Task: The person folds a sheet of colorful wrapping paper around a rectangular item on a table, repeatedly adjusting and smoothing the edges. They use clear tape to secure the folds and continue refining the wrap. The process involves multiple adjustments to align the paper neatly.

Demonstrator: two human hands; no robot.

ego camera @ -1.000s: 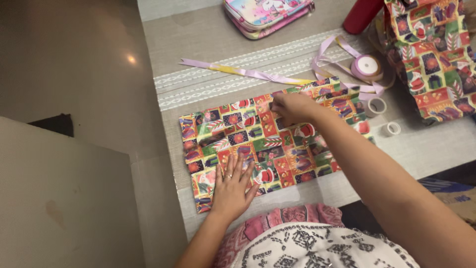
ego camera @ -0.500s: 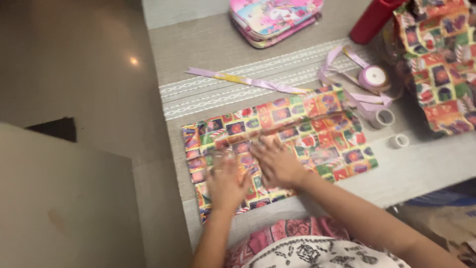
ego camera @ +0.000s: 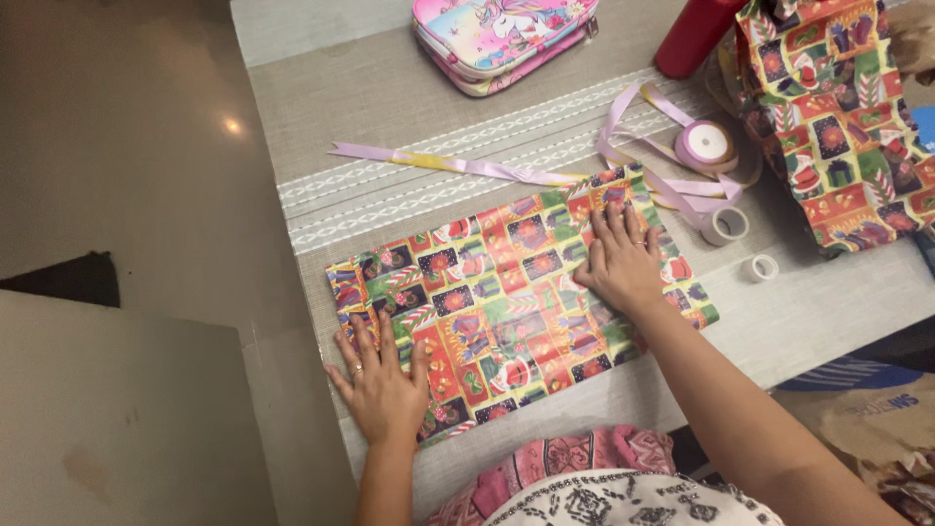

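Note:
A folded sheet of bright patterned wrapping paper lies flat on the grey table. My left hand presses flat on its near left corner, fingers spread. My right hand lies flat on the paper's right part, fingers apart, pointing away from me. Neither hand holds anything.
A purple ribbon strip and a ribbon spool lie beyond the paper. Two tape rolls sit to the right. A pink pencil case, a red bottle and more wrapping paper stand at the back.
Both hands slid apart from the paper's middle: the left one to the near left corner, the right one to the right part. The camera view shifted slightly.

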